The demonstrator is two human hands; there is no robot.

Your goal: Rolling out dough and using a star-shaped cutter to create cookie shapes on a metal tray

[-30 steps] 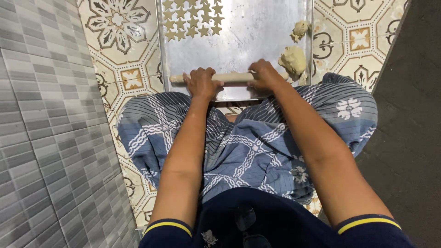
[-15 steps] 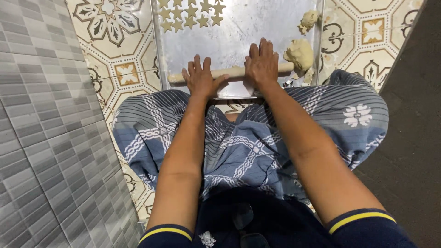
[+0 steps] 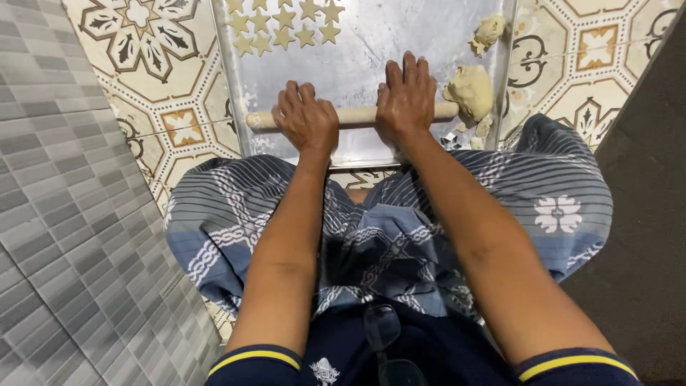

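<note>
A pale wooden rolling pin (image 3: 355, 116) lies crosswise on a metal tray (image 3: 364, 57) on the floor. My left hand (image 3: 306, 118) presses on its left part with fingers curled over it. Flat on the pin's right part rests my right hand (image 3: 406, 96), fingers stretched forward. A lump of beige dough (image 3: 470, 91) sits at the pin's right end, with a smaller lump (image 3: 488, 30) further back. Several star-shaped dough cutouts (image 3: 282, 25) lie at the tray's far left. Any dough under the pin is hidden by my hands.
The tray rests on patterned floor tiles (image 3: 164, 78). A grey tiled wall (image 3: 64, 236) runs along the left. My lap is covered by a blue patterned cloth (image 3: 371, 236). Eyeglasses (image 3: 382, 336) hang from my dark shirt. A small metal cutter (image 3: 450, 139) lies by the tray's near right corner.
Both hands have pushed the rolling pin a little away from me across the tray, and the right hand's fingers have flattened out over it.
</note>
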